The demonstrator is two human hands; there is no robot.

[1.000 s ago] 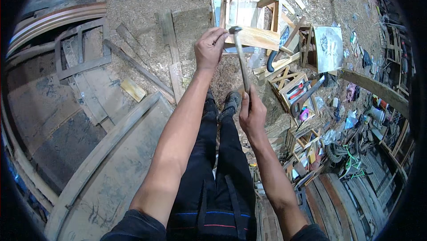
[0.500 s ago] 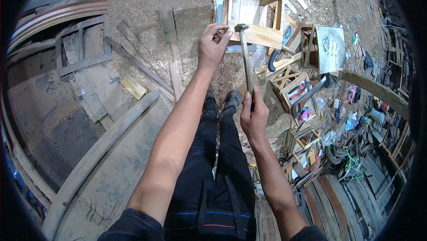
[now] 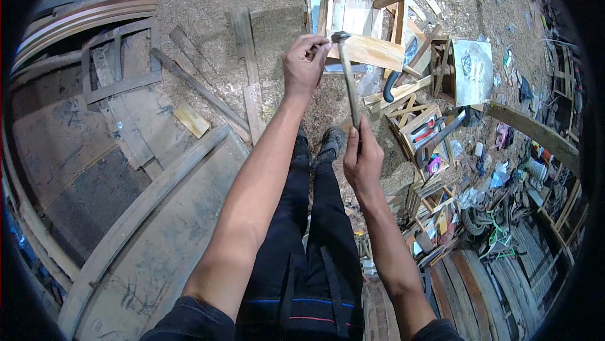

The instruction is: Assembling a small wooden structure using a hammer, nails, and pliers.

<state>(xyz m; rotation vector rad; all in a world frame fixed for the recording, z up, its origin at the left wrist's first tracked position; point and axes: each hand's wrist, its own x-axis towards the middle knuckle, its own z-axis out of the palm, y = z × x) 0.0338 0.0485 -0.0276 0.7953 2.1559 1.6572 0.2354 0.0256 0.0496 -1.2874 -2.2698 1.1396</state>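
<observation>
My right hand (image 3: 363, 157) is wrapped round the lower handle of a hammer (image 3: 350, 86). The hammer's dark head lies over the left end of a pale board (image 3: 372, 52), which runs across the near side of a small wooden frame (image 3: 398, 28) with upright legs. Just left of the hammer head, my left hand (image 3: 302, 69) pinches thumb and fingertips together at the board's end. Whatever sits between those fingertips is too small to make out.
Right of the frame lie a saw with a dark curved handle (image 3: 390, 86) and a box with a pale top (image 3: 474, 73). An open wooden tool crate (image 3: 409, 128) holds a handsaw (image 3: 435, 142) and a pink tape measure (image 3: 434, 165). Planks (image 3: 247, 57) lie on the left.
The hammer head has come slightly closer to my left fingertips. Both hands keep their grips. The whole view has shifted a little.
</observation>
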